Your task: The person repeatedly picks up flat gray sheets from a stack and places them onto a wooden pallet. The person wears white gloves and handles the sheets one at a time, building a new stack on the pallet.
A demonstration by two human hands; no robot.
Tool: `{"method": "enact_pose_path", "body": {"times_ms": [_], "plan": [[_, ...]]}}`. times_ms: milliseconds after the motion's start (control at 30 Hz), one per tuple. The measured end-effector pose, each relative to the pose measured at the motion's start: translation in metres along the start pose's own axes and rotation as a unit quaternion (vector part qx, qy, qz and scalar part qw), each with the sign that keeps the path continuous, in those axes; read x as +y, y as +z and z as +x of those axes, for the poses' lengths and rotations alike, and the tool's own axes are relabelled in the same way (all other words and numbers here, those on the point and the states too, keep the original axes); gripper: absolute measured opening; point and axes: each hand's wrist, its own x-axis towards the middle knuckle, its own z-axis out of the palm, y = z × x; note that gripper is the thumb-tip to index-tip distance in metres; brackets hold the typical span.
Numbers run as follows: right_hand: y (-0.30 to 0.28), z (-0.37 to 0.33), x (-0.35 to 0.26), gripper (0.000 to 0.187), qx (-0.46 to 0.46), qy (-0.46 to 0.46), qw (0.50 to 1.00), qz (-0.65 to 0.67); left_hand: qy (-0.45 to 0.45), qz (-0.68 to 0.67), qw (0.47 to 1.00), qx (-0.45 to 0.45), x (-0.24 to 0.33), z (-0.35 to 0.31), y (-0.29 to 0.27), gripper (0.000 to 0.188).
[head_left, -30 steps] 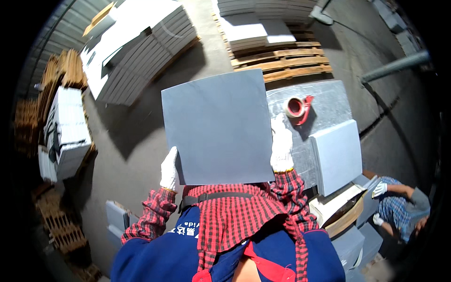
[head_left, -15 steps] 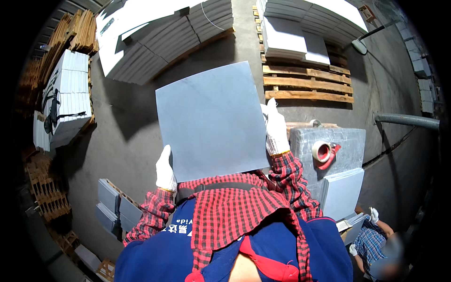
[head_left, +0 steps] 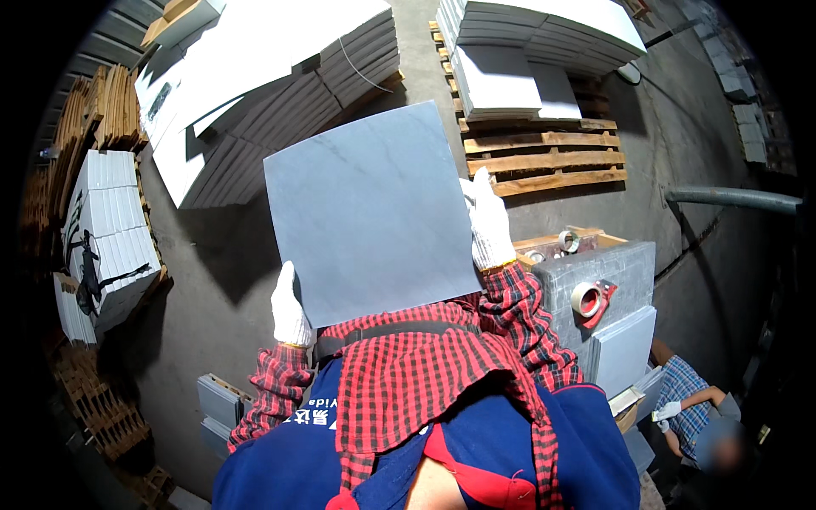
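Note:
A large square grey tile (head_left: pixel 371 208) with faint darker veins is held out in front of my body. My left hand (head_left: pixel 291 308), in a white knitted glove, grips its lower left edge with the thumb on the visible face. On the opposite edge, my gloved right hand (head_left: pixel 489 223) holds the tile from the side. Most of the fingers on both hands are hidden behind it. The tile's near edge comes close to my red-and-black checked apron (head_left: pixel 425 365).
Pale stacks (head_left: pixel 263 119) stand ahead on pallets, with a slatted wooden pallet (head_left: pixel 552 160) at far right. On my right, a wrapped grey block (head_left: pixel 629 268) bears a tape dispenser (head_left: pixel 595 302); leaning tiles (head_left: pixel 625 344) stand nearer. Another person (head_left: pixel 688 399) works at lower right.
My view has swung a little, shifting the surrounding stacks. The tile stays in both hands, slightly farther left in view. The other person's gloved hands have moved closer together.

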Motion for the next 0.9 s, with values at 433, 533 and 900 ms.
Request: {"method": "enact_pose_path", "body": {"times_ms": [433,533,900], "plan": [[0.014,0.085,-0.079,0.060,0.006,0.013,0.998,0.062,0.067,0.065,0.995,0.027,0.048,0.066,0.085,0.044],[0.044,0.192,-0.171,0.057,-0.020,0.010,0.998,0.050,0.108,0.080,0.989,0.053,0.110,0.132,0.188,0.045],[0.089,0.337,-0.287,0.033,0.048,0.011,0.999,0.025,0.065,0.076,0.994,0.035,0.212,0.215,0.328,0.060]]}}
